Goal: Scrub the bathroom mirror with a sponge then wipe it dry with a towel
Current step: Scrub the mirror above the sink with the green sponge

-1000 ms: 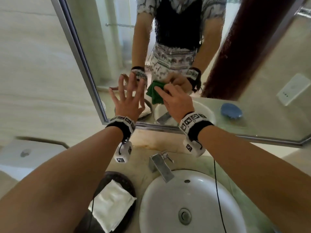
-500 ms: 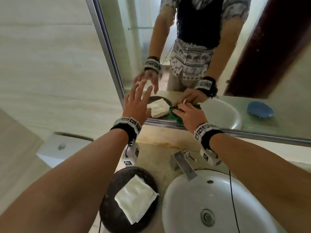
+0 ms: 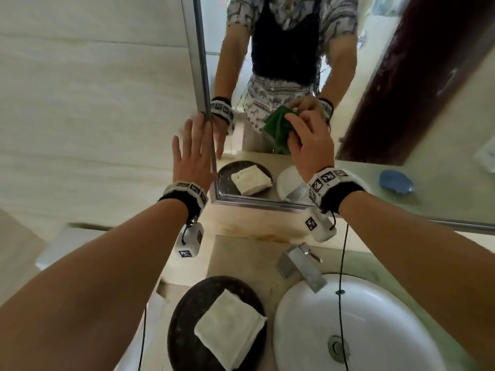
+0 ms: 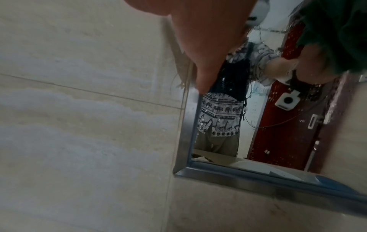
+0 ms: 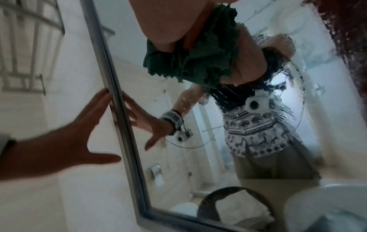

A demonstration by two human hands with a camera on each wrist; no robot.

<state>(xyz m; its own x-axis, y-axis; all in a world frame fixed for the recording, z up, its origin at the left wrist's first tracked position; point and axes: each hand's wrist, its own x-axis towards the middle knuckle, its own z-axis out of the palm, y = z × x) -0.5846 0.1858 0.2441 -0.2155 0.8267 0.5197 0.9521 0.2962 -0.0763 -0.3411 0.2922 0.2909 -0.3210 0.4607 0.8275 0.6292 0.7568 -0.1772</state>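
Observation:
The mirror (image 3: 375, 135) hangs over the basin in a steel frame (image 3: 199, 76). My right hand (image 3: 308, 140) grips a crumpled green sponge (image 3: 277, 127) and presses it flat on the glass near the lower left part. The same green sponge (image 5: 190, 62) fills the top of the right wrist view, under my fingers. My left hand (image 3: 192, 153) is spread flat, fingers straight, against the wall tile and the mirror's left frame edge (image 4: 188, 119). A folded white towel (image 3: 229, 324) lies on a dark round tray (image 3: 184, 328) at the bottom.
A white basin (image 3: 356, 325) with a steel tap (image 3: 300, 263) sits below the mirror on a stone counter. A blue dish (image 3: 396, 182) shows as a reflection at the right. Pale tiled wall (image 3: 93, 103) lies left of the mirror. A toilet cistern sits low left.
My right hand carried the sponge down to the mirror's bottom edge, then back up the glass. My left hand slid left onto the frame edge. The view shifted right and down.

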